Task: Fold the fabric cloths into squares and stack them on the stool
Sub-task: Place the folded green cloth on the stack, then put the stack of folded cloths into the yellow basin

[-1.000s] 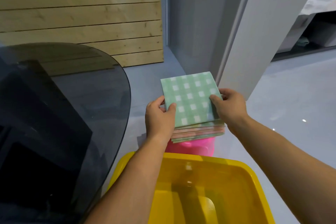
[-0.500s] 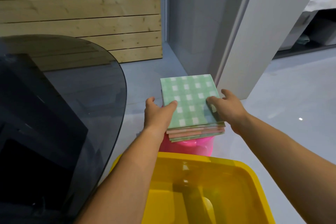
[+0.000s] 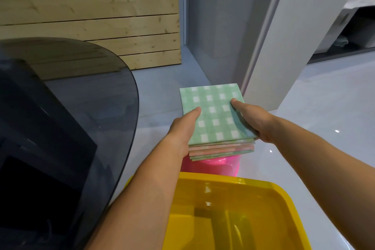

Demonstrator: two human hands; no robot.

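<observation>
Both my hands have slid along the pile [image 3: 221, 149] of folded cloths, from its near corners to its sides. Nearest, under my forearms, is the yellow tub [image 3: 284, 199]. Just beyond it, the pink stool [image 3: 213, 165] carries the pile, which sits between my fingers. My left hand [image 3: 182, 128] lies against the left edge, thumb flat on the green checked cloth [image 3: 215, 113] on top. Its other fingers are hidden, so I can't tell if they grip. My right hand [image 3: 253, 124] clasps the right edge, thumb on top, fingers curled under. The pile seems to overhang the stool's right side, so an uneven squeeze could skew the layers or tip them onto the floor [image 3: 158, 91].
</observation>
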